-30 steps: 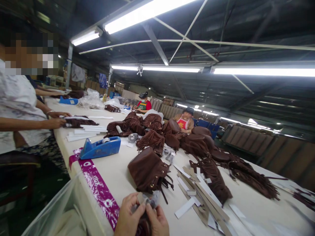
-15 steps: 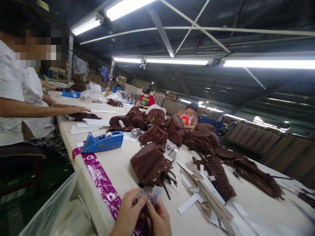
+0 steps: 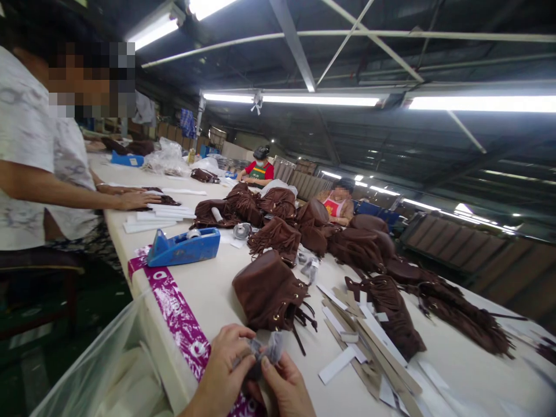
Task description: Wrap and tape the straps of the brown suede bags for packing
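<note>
At the near edge of the table, my left hand and my right hand are close together, both closed on a crumpled grey wrapping. It looks thin and slightly see-through; what lies inside it is hidden. Thumbs and fingertips of both hands pinch it. Something dark hangs below, between the hands, too covered to name. Just beyond my fingers lies a brown drawstring bag on its side, with gold eyelets and dark cords toward the right.
A blue tape dispenser stands on the white table near purple printed tape. Grey and white strips lie right, with brown fringed bags behind. A clear plastic bag hangs at the edge. Co-workers sit or stand around.
My view has shifted slightly. Both hands stay on the grey wrapping, with small finger movements. The co-worker at the left leans further over the table.
</note>
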